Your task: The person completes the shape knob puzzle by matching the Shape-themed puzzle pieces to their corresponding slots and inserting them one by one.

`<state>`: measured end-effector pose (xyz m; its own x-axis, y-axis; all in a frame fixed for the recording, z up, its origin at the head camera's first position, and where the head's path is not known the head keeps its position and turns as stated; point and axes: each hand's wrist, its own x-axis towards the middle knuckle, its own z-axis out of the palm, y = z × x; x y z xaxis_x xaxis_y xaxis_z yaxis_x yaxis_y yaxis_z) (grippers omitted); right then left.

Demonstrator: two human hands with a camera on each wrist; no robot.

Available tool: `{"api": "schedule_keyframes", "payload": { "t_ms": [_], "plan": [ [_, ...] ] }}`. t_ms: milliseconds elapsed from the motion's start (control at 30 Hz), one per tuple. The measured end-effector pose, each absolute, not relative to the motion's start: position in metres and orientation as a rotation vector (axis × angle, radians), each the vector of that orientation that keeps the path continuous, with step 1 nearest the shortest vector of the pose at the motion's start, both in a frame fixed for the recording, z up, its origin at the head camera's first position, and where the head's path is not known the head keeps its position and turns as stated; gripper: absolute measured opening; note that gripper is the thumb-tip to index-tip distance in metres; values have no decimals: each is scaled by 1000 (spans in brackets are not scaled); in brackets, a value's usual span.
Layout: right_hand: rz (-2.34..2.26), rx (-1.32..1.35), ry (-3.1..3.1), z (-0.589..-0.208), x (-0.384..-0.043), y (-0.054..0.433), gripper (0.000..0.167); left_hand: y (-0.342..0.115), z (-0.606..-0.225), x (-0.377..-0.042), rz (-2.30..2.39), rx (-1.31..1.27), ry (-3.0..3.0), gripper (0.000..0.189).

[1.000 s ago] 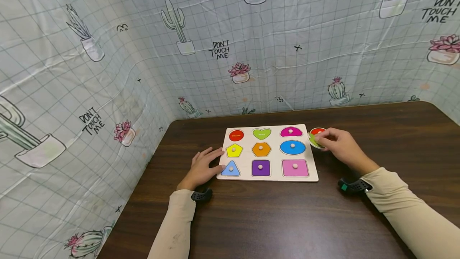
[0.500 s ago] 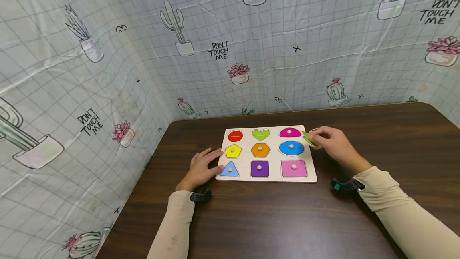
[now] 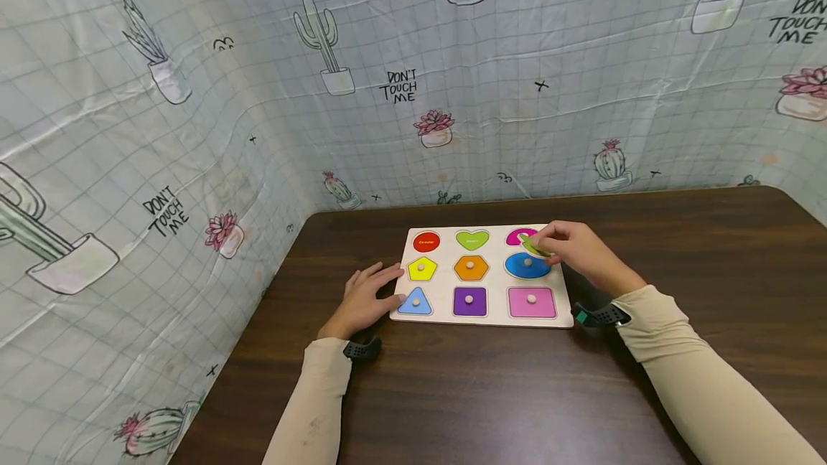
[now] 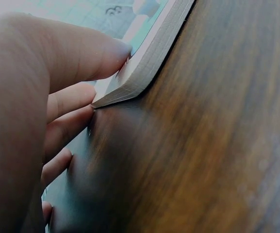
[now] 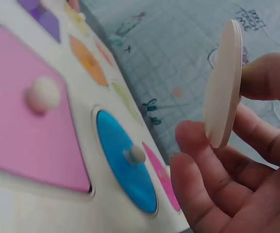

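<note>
A pale wooden shape puzzle board (image 3: 444,285) lies on the dark table. My right hand (image 3: 584,253) pinches a green heart puzzle piece (image 3: 538,247) by its knob, above the board's far right part. In the right wrist view the piece's bare wooden back (image 5: 222,92) shows, tilted on edge. My left hand (image 3: 363,300) rests at the board's left edge, thumb on the near corner, other fingers stretched along the side. Bare recesses show printed labels: a red circle (image 3: 426,242) and a green heart (image 3: 472,240).
Knobbed pieces fill the other recesses, among them a blue oval (image 3: 517,266), an orange hexagon (image 3: 478,274) and a pink rectangle (image 3: 543,309). A cactus-print sheet (image 3: 491,163) hangs along the table's (image 3: 452,393) far and left sides.
My right hand has carried the green heart piece left, from beside the board to over it. The red circle piece right of the board is now hidden behind that hand. My left hand stays put.
</note>
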<state>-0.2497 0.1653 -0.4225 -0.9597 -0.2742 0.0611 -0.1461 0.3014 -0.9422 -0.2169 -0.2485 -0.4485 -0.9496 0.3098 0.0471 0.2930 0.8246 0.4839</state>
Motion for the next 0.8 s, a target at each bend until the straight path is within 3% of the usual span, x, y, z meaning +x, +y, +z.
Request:
{"api": "schedule_keyframes", "payload": {
  "t_ms": [800],
  "plan": [
    [-1792,-388,2408,-419,-268,147,42,-249,-450,-219,754,493,2982,54]
  ]
}}
